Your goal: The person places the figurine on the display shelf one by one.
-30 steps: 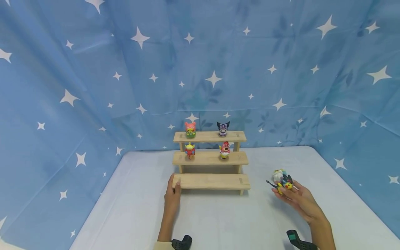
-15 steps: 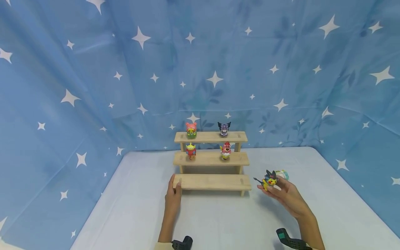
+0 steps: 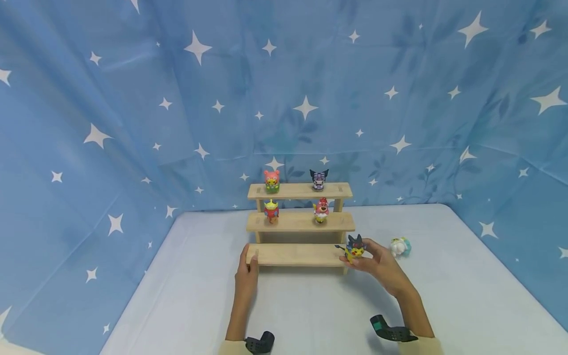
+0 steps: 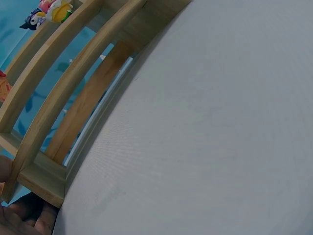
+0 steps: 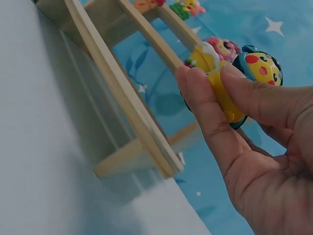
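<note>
My right hand pinches a yellow figurine with a dark, pointed-eared hood and a thin dark tail. It is held upright at the right end of the lowest step of a three-tier wooden display stand. In the right wrist view the thumb and fingers close round the figurine's yellow body; whether its base touches the wood I cannot tell. At the opposite end, my left hand grips the lowest step, thumb on top. The left wrist view shows only part of that hand, by the stand's leg.
On the top tier stand a pink-hooded figurine and a black-eared purple one. The middle tier bears a red-clad figurine and a pink-and-white one. A white-and-teal figurine lies on the white tabletop. Behind hangs a starry blue curtain.
My right hand has carried the yellow figurine leftward, from beside the white-and-teal figurine to the stand's lowest step. The left hand has kept its grip on the stand.
</note>
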